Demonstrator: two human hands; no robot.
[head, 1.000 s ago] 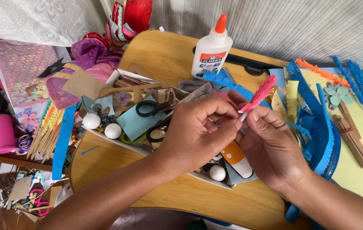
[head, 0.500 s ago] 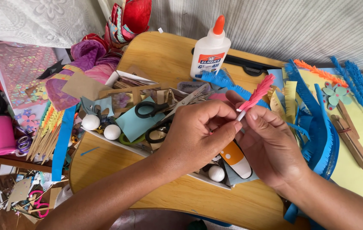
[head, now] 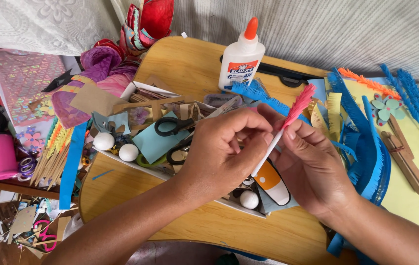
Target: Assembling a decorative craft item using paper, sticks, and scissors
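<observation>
A thin white stick (head: pixel 268 154) wrapped at its upper end with pink fringed paper (head: pixel 299 104) is held slantwise between both hands, above a shallow white tray (head: pixel 136 167) of craft supplies on a wooden table (head: pixel 180 64). The left hand (head: pixel 224 154) has its fingers curled closed around the middle of the stick, thumb and forefinger pinching it just below the fringe. The right hand (head: pixel 312 167) lies just beside it, its thumb and fingertips pressed on the stick where the pink paper begins; the rest of its fingers are loosely bent. The stick's lower end points down toward an orange and white tube (head: pixel 272 182) lying in the tray. Black-handled scissors (head: pixel 172 126) rest in the tray to the left of the hands, with two white foam balls (head: pixel 116 146) further left and a third ball (head: pixel 249 199) near the tray's front edge. A white glue bottle with an orange cap (head: pixel 241 56) stands upright on the table behind the hands. Blue fringed paper strips (head: pixel 366 147) lie to the right over yellow paper (head: pixel 416 196), beside flat wooden sticks (head: pixel 406 159). A pink cylinder (head: pixel 2 154) stands at the far left.
</observation>
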